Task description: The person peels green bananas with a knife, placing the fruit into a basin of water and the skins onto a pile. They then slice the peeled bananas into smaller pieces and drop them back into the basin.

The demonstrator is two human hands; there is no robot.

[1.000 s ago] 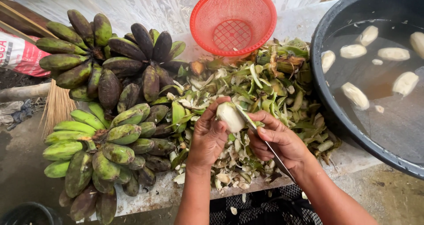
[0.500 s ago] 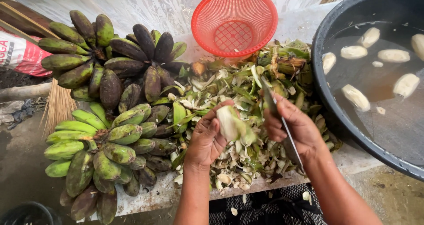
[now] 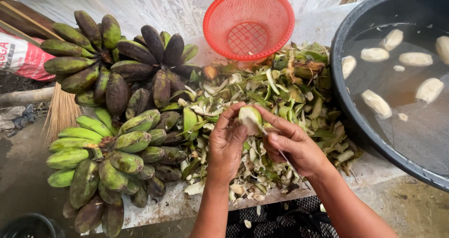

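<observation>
My left hand [image 3: 226, 143] grips a partly peeled green banana [image 3: 249, 117], pale flesh showing on its near side. My right hand [image 3: 293, 142] holds a thin knife [image 3: 276, 148] with its blade laid against the banana. Both hands hover over a heap of green peels [image 3: 280, 90] on the table. Bunches of unpeeled green and dark bananas [image 3: 112, 140] lie just left of my left hand.
A red plastic basket [image 3: 249, 22] stands behind the peel heap. At right a large black tub [image 3: 348, 93] holds water with several peeled bananas [image 3: 376, 102] floating. A broom [image 3: 61, 114] and a printed sack [image 3: 18, 55] lie far left.
The right hand had swung up and right with the knife, then came back down onto the banana. The left hand has turned the banana, and more green skin shows now.
</observation>
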